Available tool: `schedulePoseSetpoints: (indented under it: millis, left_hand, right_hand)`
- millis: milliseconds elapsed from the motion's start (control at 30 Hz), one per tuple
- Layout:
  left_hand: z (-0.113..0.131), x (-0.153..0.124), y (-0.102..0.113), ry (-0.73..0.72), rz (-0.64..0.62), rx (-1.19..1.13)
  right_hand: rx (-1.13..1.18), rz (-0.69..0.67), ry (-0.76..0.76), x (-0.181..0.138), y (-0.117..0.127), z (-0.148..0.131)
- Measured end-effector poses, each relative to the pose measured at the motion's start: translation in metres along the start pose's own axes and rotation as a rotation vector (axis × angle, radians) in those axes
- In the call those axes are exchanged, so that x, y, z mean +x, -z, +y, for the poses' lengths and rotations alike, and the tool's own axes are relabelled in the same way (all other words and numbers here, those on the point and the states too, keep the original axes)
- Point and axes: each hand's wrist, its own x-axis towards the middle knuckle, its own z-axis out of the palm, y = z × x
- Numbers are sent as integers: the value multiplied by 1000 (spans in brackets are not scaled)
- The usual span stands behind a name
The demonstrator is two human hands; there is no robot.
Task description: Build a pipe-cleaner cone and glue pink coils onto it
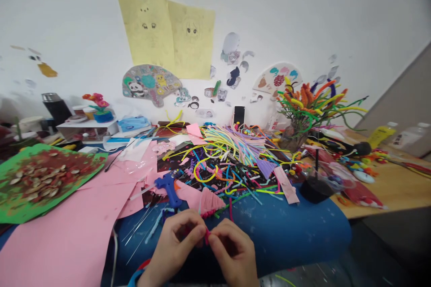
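At the table's front edge my left hand [180, 242] and my right hand [234, 251] meet, thumbs and forefingers pinched on a short hot-pink pipe cleaner [207, 236]. Most of it is hidden behind my fingers. Just beyond them lies a light pink ridged cone-shaped piece [209, 202] with a hot-pink fuzzy edge. A blue glue gun [171, 188] rests behind my left hand. To its lower left are thin metal wires [143, 228] and a light-blue fuzzy strip [156, 226] on the blue mat [279, 228].
A heap of coloured pipe cleaners [232, 148] spreads over the middle. Pink paper sheets [74, 228] and a green sheet [90, 166] with brown pieces cover the left. A cup of dark liquid [314, 188] and a vase [292, 136] of pipe-cleaner flowers stand right. A phone [239, 115] leans on the wall.
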Motion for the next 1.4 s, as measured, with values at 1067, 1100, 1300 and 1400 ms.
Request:
schedulePoseSetpoints:
  millis: [1067,1100,1300,1400]
  left_hand:
    - [7,8,10,414,-321,27]
    - [9,9,11,424,-360,50]
    - [22,12,16,461,-552,222]
    - [25,15,18,458,-623,273]
  right_hand:
    - [-423,-201,544,26,30,-3]
    - [-420,-212,544,27,31,-3]
    - [-410,-352,514,31,36,-5]
    - [-393,-426,536,33,39,-3]
